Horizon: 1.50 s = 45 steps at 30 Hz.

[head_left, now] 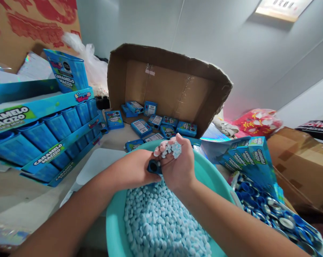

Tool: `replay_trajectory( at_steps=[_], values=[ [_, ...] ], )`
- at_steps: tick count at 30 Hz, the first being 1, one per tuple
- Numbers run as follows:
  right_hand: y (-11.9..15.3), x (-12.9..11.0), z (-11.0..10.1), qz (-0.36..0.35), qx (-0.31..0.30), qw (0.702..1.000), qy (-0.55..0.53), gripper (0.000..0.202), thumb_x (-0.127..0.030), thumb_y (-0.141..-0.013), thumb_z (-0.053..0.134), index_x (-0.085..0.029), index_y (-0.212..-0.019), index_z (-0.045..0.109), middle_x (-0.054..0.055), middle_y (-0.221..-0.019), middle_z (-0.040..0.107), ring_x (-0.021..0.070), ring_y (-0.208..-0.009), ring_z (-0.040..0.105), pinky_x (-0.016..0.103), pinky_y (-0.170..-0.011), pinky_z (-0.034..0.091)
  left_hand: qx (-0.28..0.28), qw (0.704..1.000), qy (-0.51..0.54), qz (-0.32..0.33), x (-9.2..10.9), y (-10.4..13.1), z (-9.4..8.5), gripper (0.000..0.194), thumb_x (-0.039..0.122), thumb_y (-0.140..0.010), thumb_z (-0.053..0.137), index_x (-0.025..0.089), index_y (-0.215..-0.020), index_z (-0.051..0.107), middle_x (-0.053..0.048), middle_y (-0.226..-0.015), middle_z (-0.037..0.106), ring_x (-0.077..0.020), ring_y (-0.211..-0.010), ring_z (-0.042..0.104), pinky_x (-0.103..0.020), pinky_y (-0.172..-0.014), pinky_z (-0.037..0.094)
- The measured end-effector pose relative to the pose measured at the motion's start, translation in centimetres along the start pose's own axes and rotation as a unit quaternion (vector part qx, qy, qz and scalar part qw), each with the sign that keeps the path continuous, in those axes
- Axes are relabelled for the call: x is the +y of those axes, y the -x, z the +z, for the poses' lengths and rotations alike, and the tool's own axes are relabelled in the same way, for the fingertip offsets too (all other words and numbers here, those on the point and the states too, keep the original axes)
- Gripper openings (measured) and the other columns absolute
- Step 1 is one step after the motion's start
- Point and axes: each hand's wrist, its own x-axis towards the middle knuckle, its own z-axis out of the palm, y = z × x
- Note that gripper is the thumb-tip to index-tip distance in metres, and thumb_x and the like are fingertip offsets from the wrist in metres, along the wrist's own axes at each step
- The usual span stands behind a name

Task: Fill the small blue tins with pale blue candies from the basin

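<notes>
My left hand (140, 166) grips a small blue candy container (154, 167), its dark round opening turned toward me. Against it my right hand (178, 171) is cupped palm up, fingers curled around a small heap of pale blue candies (173, 150). Both hands are over a turquoise tub (216, 178) that holds a large mass of loose candies (166, 221). The lower part of the container is partly hidden by my left fingers.
Behind the tub, an open cardboard box (166, 82) lies on its side with several blue candy packs (141, 127). At left stand blue display trays (43, 142). To the right are many blue-and-silver round pieces (271, 210), folded display cartons (249, 160) and a brown box (303, 167).
</notes>
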Motion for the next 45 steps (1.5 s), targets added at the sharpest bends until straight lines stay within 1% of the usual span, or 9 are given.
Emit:
replay_trajectory(
  at_steps=[2, 7, 13, 20, 26, 32, 38, 42, 45],
  values=[
    [0.02, -0.06, 0.01, 0.006, 0.004, 1.0, -0.005, 0.03, -0.045, -0.073, 0.066, -0.022, -0.065, 0.048, -0.003, -0.056, 0.056, 0.0147, -0.055, 0.059, 0.028, -0.058, 0.054, -0.002, 1.0, 0.004, 0.005, -0.04, 0.0, 0.01, 0.029, 0.029, -0.075, 0.069, 0.021, -0.103, 0.072, -0.001, -0.096, 0.075, -0.0251, -0.089, 0.067, -0.029, -0.073, 0.044],
    [0.2, -0.2, 0.08, 0.023, 0.022, 0.999, -0.02, 0.029, -0.044, -0.072, 0.066, -0.022, -0.064, 0.049, -0.003, -0.055, 0.056, 0.0135, -0.052, 0.057, 0.027, -0.055, 0.052, -0.001, 1.0, 0.013, 0.007, 0.1, -0.06, -0.09, 0.018, 0.026, -0.076, 0.067, 0.02, -0.093, 0.07, 0.001, -0.094, 0.074, -0.0233, -0.089, 0.067, -0.027, -0.071, 0.043],
    [0.44, -0.03, 0.11, 0.029, 0.028, 0.999, -0.013, 0.027, -0.042, -0.075, 0.065, -0.022, -0.066, 0.049, -0.003, -0.056, 0.058, 0.0129, -0.049, 0.055, 0.026, -0.054, 0.05, 0.008, 1.0, 0.026, 0.002, 0.09, -0.1, 0.01, 0.017, 0.025, -0.074, 0.067, 0.018, -0.089, 0.067, 0.001, -0.09, 0.074, -0.024, -0.086, 0.068, -0.027, -0.067, 0.042],
    [0.41, 0.08, 0.06, 0.007, 0.012, 1.0, 0.006, 0.027, -0.042, -0.077, 0.064, -0.021, -0.065, 0.052, -0.002, -0.056, 0.058, 0.0135, -0.052, 0.058, 0.025, -0.056, 0.051, 0.011, 1.0, 0.026, 0.007, -0.39, -0.09, 0.32, 0.019, 0.026, -0.077, 0.066, 0.02, -0.095, 0.069, 0.001, -0.095, 0.074, -0.024, -0.09, 0.067, -0.027, -0.07, 0.042],
    [0.41, 0.02, 0.17, 0.016, 0.023, 1.0, 0.0, 0.026, -0.039, -0.077, 0.064, -0.02, -0.064, 0.052, 0.0, -0.063, 0.063, 0.0118, -0.053, 0.059, 0.022, -0.054, 0.05, 0.007, 0.999, 0.033, 0.009, -0.26, 0.04, 0.18, 0.023, 0.026, -0.077, 0.068, 0.02, -0.099, 0.07, 0.0, -0.098, 0.074, -0.0235, -0.09, 0.066, -0.028, -0.073, 0.043],
    [0.25, 0.02, 0.02, 0.017, 0.034, 0.999, -0.002, 0.025, -0.038, -0.074, 0.068, -0.02, -0.066, 0.053, 0.0, -0.066, 0.065, 0.0128, -0.056, 0.062, 0.022, -0.054, 0.052, 0.011, 0.999, 0.031, 0.013, -0.38, 0.03, 0.16, 0.025, 0.026, -0.076, 0.07, 0.022, -0.101, 0.069, 0.0, -0.103, 0.074, -0.0247, -0.096, 0.067, -0.029, -0.077, 0.045],
    [0.16, 0.06, 0.0, 0.025, 0.021, 0.999, -0.01, 0.02, -0.034, -0.074, 0.066, -0.019, -0.067, 0.055, -0.001, -0.065, 0.064, 0.0132, -0.056, 0.062, 0.024, -0.056, 0.054, 0.025, 1.0, 0.014, -0.003, -0.26, 0.11, 0.24, 0.028, 0.026, -0.074, 0.072, 0.023, -0.102, 0.069, 0.001, -0.104, 0.075, -0.0241, -0.094, 0.068, -0.029, -0.074, 0.045],
    [0.09, 0.11, 0.06, 0.014, 0.027, 1.0, 0.003, 0.021, -0.035, -0.072, 0.071, -0.019, -0.067, 0.059, 0.0, -0.067, 0.066, 0.0137, -0.059, 0.064, 0.023, -0.055, 0.053, 0.023, 1.0, 0.006, -0.011, -0.2, 0.11, 0.3, 0.029, 0.03, -0.076, 0.071, 0.023, -0.103, 0.07, -0.001, -0.102, 0.075, -0.025, -0.091, 0.069, -0.03, -0.072, 0.045],
    [0.17, 0.11, 0.09, 0.02, 0.037, 0.999, 0.001, 0.022, -0.037, -0.072, 0.071, -0.019, -0.067, 0.06, 0.0, -0.068, 0.068, 0.015, -0.062, 0.066, 0.024, -0.055, 0.053, 0.028, 1.0, 0.002, -0.008, -0.27, 0.1, 0.37, 0.031, 0.033, -0.077, 0.07, 0.024, -0.107, 0.071, -0.002, -0.108, 0.075, -0.026, -0.095, 0.069, -0.031, -0.077, 0.048]
  ],
)
